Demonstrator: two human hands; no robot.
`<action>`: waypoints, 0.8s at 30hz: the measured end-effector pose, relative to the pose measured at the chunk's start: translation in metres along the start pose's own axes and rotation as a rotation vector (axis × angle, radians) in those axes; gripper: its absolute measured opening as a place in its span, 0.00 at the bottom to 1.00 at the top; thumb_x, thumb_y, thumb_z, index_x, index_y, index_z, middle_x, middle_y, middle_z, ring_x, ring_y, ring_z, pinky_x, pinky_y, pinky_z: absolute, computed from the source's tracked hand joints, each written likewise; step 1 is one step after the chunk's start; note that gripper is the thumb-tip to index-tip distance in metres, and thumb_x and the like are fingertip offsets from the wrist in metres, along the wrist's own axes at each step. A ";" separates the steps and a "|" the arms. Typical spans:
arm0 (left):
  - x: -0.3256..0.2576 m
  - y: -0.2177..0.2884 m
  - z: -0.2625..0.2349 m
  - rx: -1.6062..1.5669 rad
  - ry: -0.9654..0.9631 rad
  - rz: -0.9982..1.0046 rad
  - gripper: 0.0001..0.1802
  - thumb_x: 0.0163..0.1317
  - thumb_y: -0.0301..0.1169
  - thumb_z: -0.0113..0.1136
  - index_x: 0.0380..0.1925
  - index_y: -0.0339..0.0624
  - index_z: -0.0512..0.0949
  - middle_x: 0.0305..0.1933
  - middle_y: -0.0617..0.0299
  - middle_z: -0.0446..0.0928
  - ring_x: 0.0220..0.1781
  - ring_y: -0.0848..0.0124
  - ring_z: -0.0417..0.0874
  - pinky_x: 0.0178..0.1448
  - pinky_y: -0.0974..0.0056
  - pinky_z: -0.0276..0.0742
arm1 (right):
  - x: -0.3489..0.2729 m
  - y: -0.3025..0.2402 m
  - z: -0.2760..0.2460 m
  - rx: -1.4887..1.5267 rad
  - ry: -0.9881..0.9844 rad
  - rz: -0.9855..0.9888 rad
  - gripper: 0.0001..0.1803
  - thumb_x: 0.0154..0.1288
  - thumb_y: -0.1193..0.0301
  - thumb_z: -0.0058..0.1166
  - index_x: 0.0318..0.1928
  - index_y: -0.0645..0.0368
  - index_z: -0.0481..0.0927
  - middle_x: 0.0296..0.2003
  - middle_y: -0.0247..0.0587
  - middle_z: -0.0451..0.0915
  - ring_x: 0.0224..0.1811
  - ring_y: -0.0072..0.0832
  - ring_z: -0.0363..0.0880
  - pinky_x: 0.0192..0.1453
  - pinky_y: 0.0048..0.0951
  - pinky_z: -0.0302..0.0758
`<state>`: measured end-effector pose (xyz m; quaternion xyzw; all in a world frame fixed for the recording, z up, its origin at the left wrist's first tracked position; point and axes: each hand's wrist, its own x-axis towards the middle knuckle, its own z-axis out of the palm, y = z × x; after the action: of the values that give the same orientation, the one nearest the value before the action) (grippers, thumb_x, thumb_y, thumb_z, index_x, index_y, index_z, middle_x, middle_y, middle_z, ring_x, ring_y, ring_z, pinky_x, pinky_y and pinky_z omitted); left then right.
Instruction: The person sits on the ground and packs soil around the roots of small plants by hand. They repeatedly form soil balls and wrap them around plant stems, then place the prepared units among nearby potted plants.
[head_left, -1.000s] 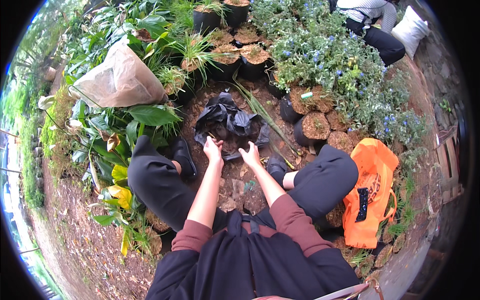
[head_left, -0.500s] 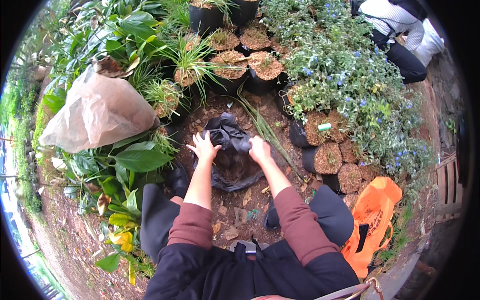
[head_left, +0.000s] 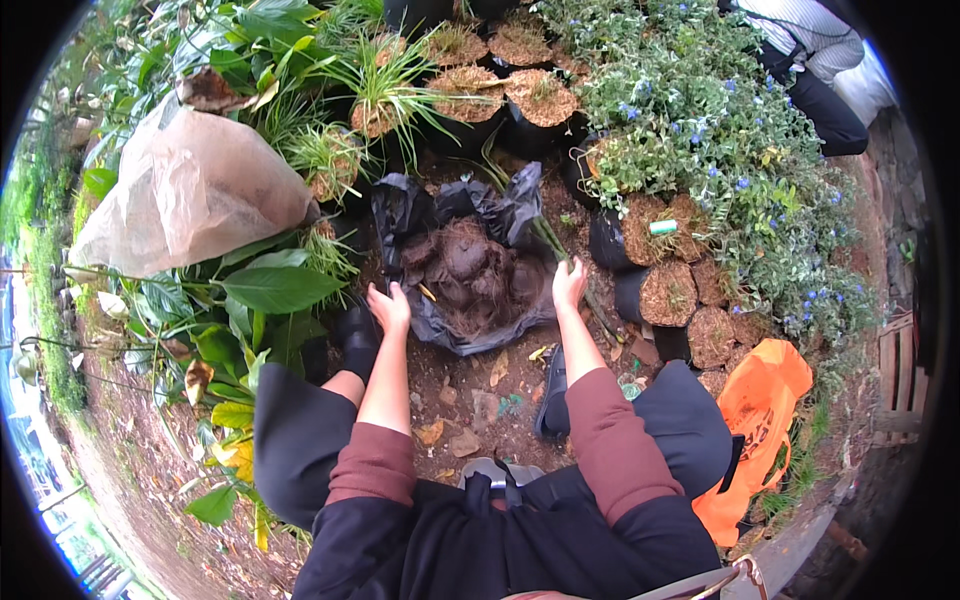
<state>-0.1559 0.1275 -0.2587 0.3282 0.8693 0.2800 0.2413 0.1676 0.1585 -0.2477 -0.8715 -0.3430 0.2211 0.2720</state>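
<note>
On the soil between my feet lies a black plastic bag (head_left: 437, 330), its mouth spread wide. Dark brown fibrous clumps (head_left: 465, 265), like matted husk or roots, fill its middle. My left hand (head_left: 390, 306) is at the bag's left side, fingers apart and nothing seen in them. At the opposite side my right hand (head_left: 569, 284) is beside the rim, also with fingers apart. Whether either hand touches the plastic I cannot tell. A long green leafy stalk (head_left: 545, 235) runs past the bag's right edge, close to my right hand.
Black grow bags topped with brown fibre (head_left: 541, 97) stand beyond and to the right. Leafy plants (head_left: 275, 290) and a pale cloth-like sheet (head_left: 195, 195) are at left. Blue-flowered plants (head_left: 690, 120), an orange bag (head_left: 760, 430) and another person (head_left: 815, 50) are at right.
The black bag's mouth has been spread open, baring the brown clumps. Both hands have let go of the upper rim and come down to the bag's sides, farther apart.
</note>
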 end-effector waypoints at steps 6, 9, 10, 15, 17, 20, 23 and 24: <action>-0.042 -0.019 -0.016 -0.019 -0.393 -0.148 0.43 0.53 0.48 0.61 0.59 0.28 0.58 0.58 0.38 0.66 0.57 0.51 0.71 0.63 0.58 0.64 | -0.040 0.029 -0.023 -0.302 -0.319 0.015 0.29 0.54 0.59 0.59 0.55 0.55 0.71 0.48 0.50 0.76 0.52 0.44 0.74 0.59 0.44 0.65; -0.032 -0.038 -0.011 -0.090 -0.405 -0.036 0.35 0.56 0.41 0.60 0.56 0.27 0.62 0.57 0.41 0.68 0.56 0.56 0.73 0.61 0.61 0.65 | -0.029 0.025 -0.029 -0.111 -0.365 -0.187 0.23 0.52 0.62 0.62 0.48 0.60 0.75 0.44 0.51 0.77 0.45 0.44 0.76 0.51 0.37 0.71; -0.040 -0.025 -0.011 -0.201 -0.350 0.032 0.33 0.57 0.39 0.59 0.56 0.27 0.63 0.56 0.42 0.69 0.56 0.57 0.73 0.61 0.61 0.66 | -0.033 0.024 -0.022 0.032 -0.251 -0.279 0.18 0.53 0.66 0.62 0.41 0.65 0.77 0.38 0.50 0.79 0.38 0.37 0.78 0.44 0.33 0.72; -0.085 0.024 -0.007 -0.233 -0.324 0.256 0.21 0.60 0.32 0.53 0.48 0.26 0.68 0.45 0.44 0.76 0.50 0.56 0.77 0.56 0.63 0.69 | -0.077 -0.002 -0.008 0.404 -0.379 -0.287 0.12 0.57 0.70 0.57 0.37 0.66 0.75 0.28 0.43 0.78 0.30 0.26 0.75 0.38 0.29 0.71; -0.095 0.043 -0.016 -0.190 -0.510 0.330 0.17 0.61 0.29 0.49 0.50 0.33 0.70 0.47 0.44 0.75 0.52 0.49 0.75 0.56 0.63 0.69 | -0.098 0.001 0.002 0.348 -0.405 -0.401 0.11 0.58 0.72 0.55 0.39 0.66 0.76 0.35 0.46 0.80 0.35 0.31 0.78 0.41 0.30 0.73; -0.105 0.023 0.020 0.000 -0.714 0.457 0.29 0.67 0.40 0.36 0.65 0.39 0.52 0.67 0.45 0.55 0.70 0.51 0.52 0.68 0.46 0.48 | -0.124 -0.005 0.011 0.136 -0.608 -0.555 0.24 0.66 0.61 0.42 0.56 0.63 0.69 0.61 0.54 0.60 0.66 0.46 0.54 0.67 0.36 0.55; -0.112 0.024 0.028 0.096 -0.845 0.416 0.33 0.68 0.48 0.24 0.67 0.40 0.40 0.72 0.51 0.40 0.73 0.53 0.35 0.69 0.39 0.29 | -0.127 -0.008 0.016 -0.137 -0.767 -0.617 0.35 0.68 0.51 0.31 0.66 0.63 0.51 0.69 0.51 0.41 0.71 0.48 0.37 0.71 0.42 0.43; -0.110 0.025 0.028 0.159 -0.867 0.416 0.34 0.68 0.49 0.20 0.68 0.41 0.39 0.73 0.53 0.38 0.74 0.54 0.34 0.70 0.41 0.27 | -0.125 -0.011 0.017 -0.190 -0.825 -0.596 0.36 0.68 0.48 0.29 0.68 0.60 0.47 0.70 0.48 0.38 0.72 0.45 0.34 0.71 0.45 0.41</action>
<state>-0.0550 0.0750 -0.2367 0.5987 0.6235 0.0926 0.4942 0.0692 0.0811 -0.2285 -0.5972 -0.6735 0.4271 0.0852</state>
